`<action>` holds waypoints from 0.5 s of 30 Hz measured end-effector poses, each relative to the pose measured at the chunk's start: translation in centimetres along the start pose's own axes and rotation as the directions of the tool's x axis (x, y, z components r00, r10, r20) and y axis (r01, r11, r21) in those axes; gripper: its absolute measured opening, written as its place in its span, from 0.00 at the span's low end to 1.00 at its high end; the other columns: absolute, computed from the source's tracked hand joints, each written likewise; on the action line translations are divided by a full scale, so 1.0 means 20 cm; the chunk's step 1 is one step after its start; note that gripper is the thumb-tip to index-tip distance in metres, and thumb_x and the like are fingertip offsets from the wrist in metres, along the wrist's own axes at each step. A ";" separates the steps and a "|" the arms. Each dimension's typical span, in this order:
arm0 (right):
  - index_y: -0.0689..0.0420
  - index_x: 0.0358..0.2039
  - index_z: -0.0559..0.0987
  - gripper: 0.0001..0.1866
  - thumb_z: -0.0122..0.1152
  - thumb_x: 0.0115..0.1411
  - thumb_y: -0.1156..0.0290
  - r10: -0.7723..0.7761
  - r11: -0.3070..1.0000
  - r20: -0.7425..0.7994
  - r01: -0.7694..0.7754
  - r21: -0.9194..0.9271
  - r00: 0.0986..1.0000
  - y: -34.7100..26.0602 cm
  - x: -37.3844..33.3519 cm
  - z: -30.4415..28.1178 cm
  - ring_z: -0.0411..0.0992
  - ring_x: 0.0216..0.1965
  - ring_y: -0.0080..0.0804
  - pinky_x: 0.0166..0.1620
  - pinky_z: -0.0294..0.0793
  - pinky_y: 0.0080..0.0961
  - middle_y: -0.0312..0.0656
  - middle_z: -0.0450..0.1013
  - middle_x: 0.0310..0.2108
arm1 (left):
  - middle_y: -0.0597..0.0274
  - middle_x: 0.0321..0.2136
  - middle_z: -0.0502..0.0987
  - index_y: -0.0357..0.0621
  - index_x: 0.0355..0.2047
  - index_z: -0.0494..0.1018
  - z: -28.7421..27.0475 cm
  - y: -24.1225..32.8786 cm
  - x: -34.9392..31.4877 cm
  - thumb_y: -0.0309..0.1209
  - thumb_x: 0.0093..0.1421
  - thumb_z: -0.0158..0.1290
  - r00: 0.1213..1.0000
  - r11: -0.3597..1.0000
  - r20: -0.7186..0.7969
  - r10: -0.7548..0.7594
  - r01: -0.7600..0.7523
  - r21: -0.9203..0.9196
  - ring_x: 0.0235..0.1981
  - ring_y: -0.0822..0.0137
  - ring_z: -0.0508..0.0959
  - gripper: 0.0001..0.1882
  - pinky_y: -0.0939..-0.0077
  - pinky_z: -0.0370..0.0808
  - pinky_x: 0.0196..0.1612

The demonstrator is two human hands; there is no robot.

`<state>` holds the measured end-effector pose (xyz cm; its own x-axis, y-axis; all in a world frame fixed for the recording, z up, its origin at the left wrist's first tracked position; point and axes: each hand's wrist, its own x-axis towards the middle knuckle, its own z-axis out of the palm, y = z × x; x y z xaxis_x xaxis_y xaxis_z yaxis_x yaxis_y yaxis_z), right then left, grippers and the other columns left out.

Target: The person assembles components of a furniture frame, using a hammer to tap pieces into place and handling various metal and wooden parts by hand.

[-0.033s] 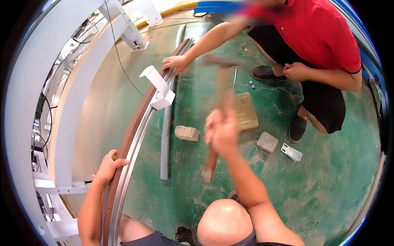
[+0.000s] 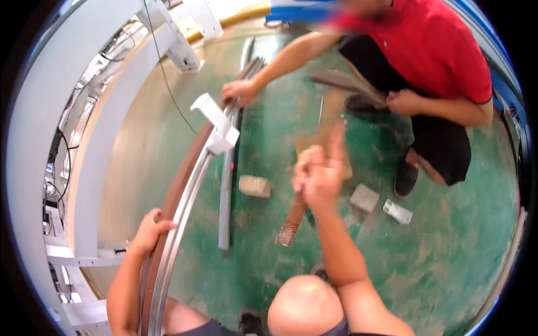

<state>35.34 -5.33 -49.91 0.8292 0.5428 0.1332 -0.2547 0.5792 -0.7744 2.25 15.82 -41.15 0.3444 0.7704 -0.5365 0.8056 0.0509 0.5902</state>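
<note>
My left hand point(image 2: 150, 232) is wrapped around the near part of a long brown bar point(image 2: 180, 190) with silver metal rails along its right side. A white bent bracket point(image 2: 224, 139) sits across the rails farther up. My right hand point(image 2: 320, 176) grips the wooden handle of a hammer point(image 2: 292, 221), raised over the floor to the right of the bar. The hammer's head is smeared by motion. Opposite me, a co-worker's hand point(image 2: 240, 91) holds the bar's far end.
A co-worker in a red shirt point(image 2: 454, 50) squats at the far right. On the green floor lie a grey tube point(image 2: 225, 215), two blocks point(image 2: 255, 186), a yellowish slab point(image 2: 346, 167), a small white bracket point(image 2: 398, 211) and a thin rod point(image 2: 321, 109). A white frame point(image 2: 92, 168) stands left.
My right hand and the hammer have shifted to the right, with the blurred head swinging toward the co-worker's knees. The white bracket has moved slightly down. My left hand stays on the bar.
</note>
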 end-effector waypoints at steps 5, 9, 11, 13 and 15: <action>0.36 0.77 0.36 0.39 0.46 0.76 0.64 -0.332 0.932 -0.333 0.361 0.029 0.883 0.05 0.09 0.09 0.63 0.16 0.22 0.19 0.70 0.23 0.35 0.66 0.23 | 0.45 0.43 0.78 0.24 0.56 0.67 0.06 0.00 0.04 0.40 0.49 0.64 0.999 1.000 0.022 0.030 -0.030 -0.001 0.41 0.62 0.79 0.39 0.69 0.76 0.45; 0.35 0.77 0.48 0.37 0.52 0.74 0.65 0.279 0.960 0.095 -0.277 -0.032 0.956 0.23 -0.03 0.13 0.64 0.16 0.21 0.18 0.69 0.21 0.33 0.65 0.22 | 0.49 0.41 0.79 0.27 0.54 0.69 -0.01 -0.17 0.11 0.39 0.50 0.64 0.996 0.987 0.064 0.057 -0.047 -0.156 0.39 0.63 0.79 0.36 0.70 0.76 0.45; 0.34 0.76 0.50 0.36 0.53 0.73 0.66 0.384 0.922 0.128 -0.373 -0.102 0.914 0.22 -0.04 0.14 0.63 0.16 0.20 0.17 0.69 0.20 0.32 0.65 0.23 | 0.51 0.40 0.79 0.29 0.52 0.71 -0.05 -0.24 0.04 0.39 0.50 0.64 1.000 0.992 0.009 0.029 -0.027 -0.120 0.39 0.64 0.79 0.33 0.70 0.76 0.44; 0.33 0.76 0.47 0.36 0.49 0.75 0.69 0.116 0.993 -0.028 -0.116 0.002 0.993 0.10 0.02 -0.02 0.63 0.16 0.19 0.16 0.68 0.20 0.32 0.65 0.24 | 0.51 0.41 0.78 0.29 0.53 0.70 0.01 -0.08 0.00 0.39 0.50 0.64 0.999 0.999 0.032 -0.008 0.009 -0.038 0.39 0.64 0.78 0.34 0.70 0.75 0.43; 0.31 0.76 0.44 0.34 0.45 0.77 0.66 -0.142 0.985 -0.175 0.157 0.073 0.974 -0.10 0.11 0.00 0.62 0.16 0.19 0.16 0.68 0.20 0.32 0.64 0.24 | 0.51 0.41 0.78 0.29 0.56 0.68 0.00 -0.08 0.02 0.38 0.50 0.65 1.000 0.992 0.008 -0.022 0.023 -0.124 0.38 0.65 0.78 0.36 0.71 0.76 0.42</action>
<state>37.67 -5.43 -48.08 0.9312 0.3399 0.1317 -0.1569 0.6998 -0.6969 1.14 15.96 -42.34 0.3301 0.7640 -0.5544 0.7475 0.1470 0.6478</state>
